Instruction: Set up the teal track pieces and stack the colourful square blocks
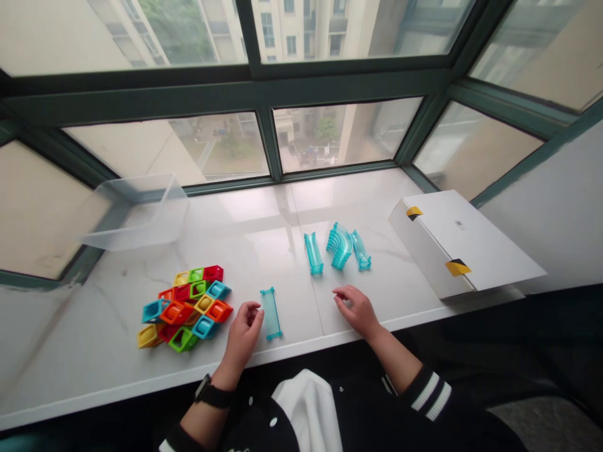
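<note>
My left hand (244, 331) rests on the white counter with its fingers loosely curled and a small gap at the thumb; nothing shows in it. Just right of its fingertips lies a flat translucent blue track piece (271, 314). To its left is a heap of coloured diamond-shaped plastic blocks (191, 307) in red, orange, yellow, green and blue. My right hand (357, 309) hovers or rests near the counter, thumb and fingers slightly apart, holding nothing visible. Beyond it lie a straight blue track piece (313, 253), a nested stack of curved blue track pieces (340, 245) and another blue piece (361, 250).
A clear plastic bin (136, 216) stands at the back left of the counter (254, 238). At the right is a white box (471, 242) with yellow-and-black tape. Green-framed windows (277, 144) border the back, and the counter's front edge runs close to my body.
</note>
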Action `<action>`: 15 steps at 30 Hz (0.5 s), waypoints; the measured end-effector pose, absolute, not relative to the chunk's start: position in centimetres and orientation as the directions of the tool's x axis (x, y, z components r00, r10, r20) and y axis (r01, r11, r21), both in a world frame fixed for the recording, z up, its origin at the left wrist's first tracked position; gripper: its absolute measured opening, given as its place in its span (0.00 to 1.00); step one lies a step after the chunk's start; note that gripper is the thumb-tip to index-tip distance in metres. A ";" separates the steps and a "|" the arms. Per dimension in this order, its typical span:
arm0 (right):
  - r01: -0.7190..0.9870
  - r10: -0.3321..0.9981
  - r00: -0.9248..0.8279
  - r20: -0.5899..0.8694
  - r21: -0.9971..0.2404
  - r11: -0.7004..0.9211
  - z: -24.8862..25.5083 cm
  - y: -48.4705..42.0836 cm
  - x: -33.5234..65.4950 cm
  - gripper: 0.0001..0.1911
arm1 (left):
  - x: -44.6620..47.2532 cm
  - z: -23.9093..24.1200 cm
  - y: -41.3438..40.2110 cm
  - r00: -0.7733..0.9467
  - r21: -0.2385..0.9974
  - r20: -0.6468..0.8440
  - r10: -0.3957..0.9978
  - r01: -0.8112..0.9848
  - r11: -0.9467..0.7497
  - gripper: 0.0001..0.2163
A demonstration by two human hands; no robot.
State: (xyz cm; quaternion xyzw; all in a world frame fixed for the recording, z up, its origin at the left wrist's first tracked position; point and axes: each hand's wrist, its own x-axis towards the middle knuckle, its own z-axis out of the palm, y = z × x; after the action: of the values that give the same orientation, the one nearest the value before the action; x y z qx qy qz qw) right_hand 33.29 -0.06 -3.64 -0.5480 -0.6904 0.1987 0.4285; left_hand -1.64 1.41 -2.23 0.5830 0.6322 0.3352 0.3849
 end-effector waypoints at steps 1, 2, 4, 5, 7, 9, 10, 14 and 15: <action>0.575 0.937 -0.091 0.337 -0.751 0.325 -4.1 -0.5 32.3 0.08 | -2.1 -2.6 1.0 -0.061 0.842 -0.111 0.992 0.524 0.126 0.16; 0.571 0.941 -0.145 0.305 -0.751 0.331 -4.5 -0.9 31.3 0.08 | -2.3 -2.9 0.7 -0.078 0.803 -0.133 0.988 0.575 0.153 0.16; 0.586 0.941 -0.220 0.256 -0.737 0.338 -5.0 -1.5 29.2 0.09 | -2.4 -3.0 0.4 -0.055 0.707 -0.195 0.979 0.684 0.179 0.16; 0.604 0.940 -0.241 0.241 -0.721 0.340 -5.2 -1.7 28.2 0.09 | -2.2 -2.9 0.2 -0.025 0.655 -0.226 0.974 0.736 0.171 0.16; 0.646 0.939 -0.265 0.219 -0.682 0.341 -5.3 -1.9 26.2 0.08 | -1.6 -2.7 0.0 0.025 0.545 -0.253 0.967 0.829 0.121 0.19; 0.677 0.940 -0.275 0.204 -0.654 0.339 -5.2 -1.9 24.6 0.07 | -0.9 -2.9 -0.3 0.038 0.432 -0.210 0.977 0.900 0.058 0.19; 0.685 0.940 -0.279 0.197 -0.645 0.339 -5.2 -1.9 24.1 0.07 | -0.6 -3.1 -0.5 0.046 0.391 -0.174 0.984 0.920 0.026 0.18; 0.680 0.933 -0.307 0.185 -0.643 0.351 -4.9 -1.7 23.4 0.12 | 0.0 -4.0 -1.0 0.080 0.370 -0.060 0.995 0.928 -0.052 0.16; 0.675 0.929 -0.320 0.184 -0.644 0.360 -4.8 -1.7 23.4 0.13 | 0.1 -4.2 -1.0 0.080 0.384 -0.045 0.996 0.921 -0.057 0.16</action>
State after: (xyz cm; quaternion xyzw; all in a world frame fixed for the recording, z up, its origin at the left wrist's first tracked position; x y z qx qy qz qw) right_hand 23.44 -1.69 -4.84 -0.5155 -0.7781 0.2331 0.2728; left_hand 0.10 -1.03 -4.18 0.7174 0.6681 0.1167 0.1592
